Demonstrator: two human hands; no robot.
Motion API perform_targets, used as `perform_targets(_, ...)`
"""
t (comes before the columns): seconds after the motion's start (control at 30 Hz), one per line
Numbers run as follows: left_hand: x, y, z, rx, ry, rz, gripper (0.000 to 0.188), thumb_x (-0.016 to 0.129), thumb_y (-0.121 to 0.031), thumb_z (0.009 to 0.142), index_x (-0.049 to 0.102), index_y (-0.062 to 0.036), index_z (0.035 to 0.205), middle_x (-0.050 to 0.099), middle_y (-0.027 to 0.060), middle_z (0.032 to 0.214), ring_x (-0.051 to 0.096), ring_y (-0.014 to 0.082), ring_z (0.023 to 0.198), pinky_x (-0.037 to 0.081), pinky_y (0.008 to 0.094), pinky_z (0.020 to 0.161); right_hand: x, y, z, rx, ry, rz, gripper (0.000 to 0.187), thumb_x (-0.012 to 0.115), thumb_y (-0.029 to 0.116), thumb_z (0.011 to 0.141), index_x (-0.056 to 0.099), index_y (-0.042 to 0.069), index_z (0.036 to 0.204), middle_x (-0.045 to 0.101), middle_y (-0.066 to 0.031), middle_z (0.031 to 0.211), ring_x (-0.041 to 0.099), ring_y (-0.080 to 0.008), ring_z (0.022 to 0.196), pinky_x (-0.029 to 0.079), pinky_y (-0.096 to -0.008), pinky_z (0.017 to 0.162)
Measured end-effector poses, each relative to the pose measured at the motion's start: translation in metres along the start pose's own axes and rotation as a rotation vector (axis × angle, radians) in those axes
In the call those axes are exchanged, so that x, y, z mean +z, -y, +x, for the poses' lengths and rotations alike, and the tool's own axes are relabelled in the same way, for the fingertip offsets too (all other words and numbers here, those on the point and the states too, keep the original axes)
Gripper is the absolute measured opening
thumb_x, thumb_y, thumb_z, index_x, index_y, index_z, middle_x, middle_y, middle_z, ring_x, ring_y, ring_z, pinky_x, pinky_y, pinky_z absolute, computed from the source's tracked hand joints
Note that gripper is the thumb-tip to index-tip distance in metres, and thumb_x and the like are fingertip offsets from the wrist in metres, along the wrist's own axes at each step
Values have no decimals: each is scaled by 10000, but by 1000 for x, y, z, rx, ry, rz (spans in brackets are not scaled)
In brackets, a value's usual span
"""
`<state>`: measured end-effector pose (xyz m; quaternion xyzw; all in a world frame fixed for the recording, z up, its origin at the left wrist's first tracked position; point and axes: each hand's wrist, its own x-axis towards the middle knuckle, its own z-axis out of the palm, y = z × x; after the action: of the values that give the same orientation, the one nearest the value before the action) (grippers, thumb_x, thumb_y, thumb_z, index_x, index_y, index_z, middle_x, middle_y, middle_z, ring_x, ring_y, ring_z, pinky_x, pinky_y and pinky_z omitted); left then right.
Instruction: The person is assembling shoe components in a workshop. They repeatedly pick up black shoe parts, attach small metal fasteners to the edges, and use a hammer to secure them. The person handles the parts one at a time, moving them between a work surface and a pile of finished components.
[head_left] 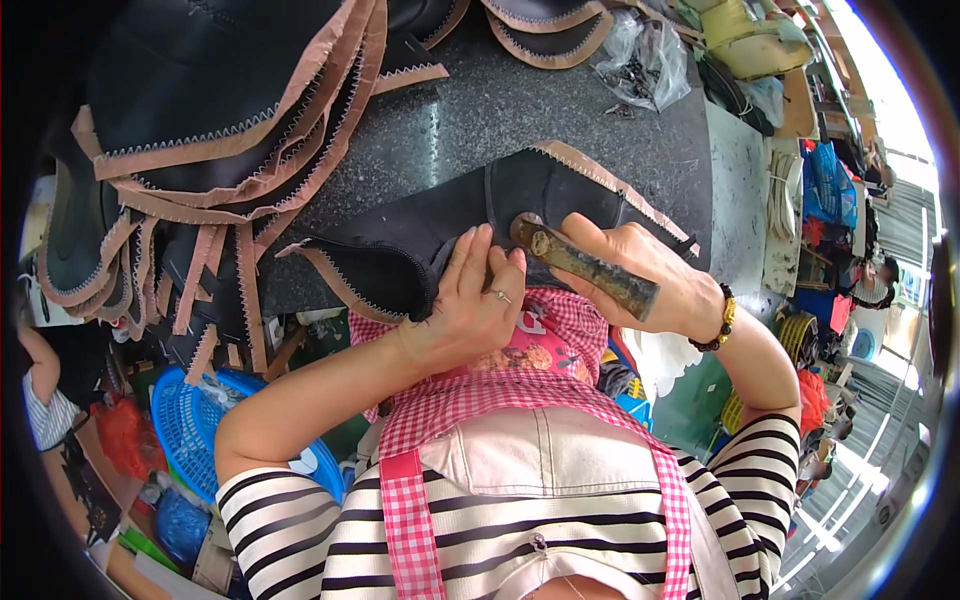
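Note:
A black leather boot upper [400, 215] with a zigzag-stitched tan edging lies at the near edge of the dark stone worktop. My left hand [465, 300] rests on its near side, fingers stretched out over the leather; the thumb is hidden. My right hand [650, 265] is closed round a worn hammer [605, 275]. The hammer's rusty head is over the middle of the upper, close to my left fingertips; whether it touches the leather I cannot tell.
A pile of black uppers with tan edging [230, 150] covers the left of the worktop [540, 105]. A clear plastic bag [650, 60] of small dark pieces lies far right. A blue basket [180, 420] stands below left. Another person's arm [40, 365] shows at far left.

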<state>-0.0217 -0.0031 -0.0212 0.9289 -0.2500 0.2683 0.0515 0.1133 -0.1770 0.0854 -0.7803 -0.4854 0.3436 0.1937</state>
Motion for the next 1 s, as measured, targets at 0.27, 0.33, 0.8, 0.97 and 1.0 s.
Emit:
perform_targets(0.27, 0, -1, 1, -27, -27, 16, 234, 618, -62, 751, 642, 69, 943, 581, 205, 931, 624, 428, 981, 549, 471, 878, 15, 7, -12, -104, -174, -167, 257, 595, 71, 868, 475, -3, 1083, 583, -200, 793, 612, -352, 688, 465, -407, 557)
perform_targets(0.33, -10, 2, 5, -16, 19, -2, 262, 615, -80, 732, 634, 65, 950, 583, 204, 954, 631, 406, 969, 550, 447, 868, 15, -9, -21, 114, -397, 21, 205, 531, 85, 936, 559, 21, 1128, 567, -141, 835, 587, -242, 715, 469, -343, 608)
perform_targets(0.8, -73, 262, 317, -82, -214, -100, 188, 629, -199, 846, 694, -71, 968, 688, 143, 892, 662, 311, 839, 508, 382, 727, -28, -225, -145, 718, -761, -751, 231, 553, 142, 895, 495, 56, 1102, 591, -154, 975, 617, -365, 816, 505, -462, 679)
perform_targets(0.97, 17, 342, 248, -568, -183, -210, 295, 665, -300, 832, 683, -102, 1050, 698, 127, 1004, 666, 315, 929, 510, 409, 825, -33, -175, -114, 493, -1083, -873, 272, 581, 91, 845, 563, 57, 1115, 574, -152, 1070, 576, -342, 966, 488, -443, 799)
perform_targets(1.0, 17, 343, 245, -612, -233, -205, 326, 679, -289, 821, 668, -95, 1084, 700, 135, 1000, 667, 316, 934, 511, 408, 832, -33, -161, -97, 417, -1081, -694, 285, 589, 56, 812, 602, 60, 1097, 589, -152, 1047, 582, -349, 960, 474, -434, 849)
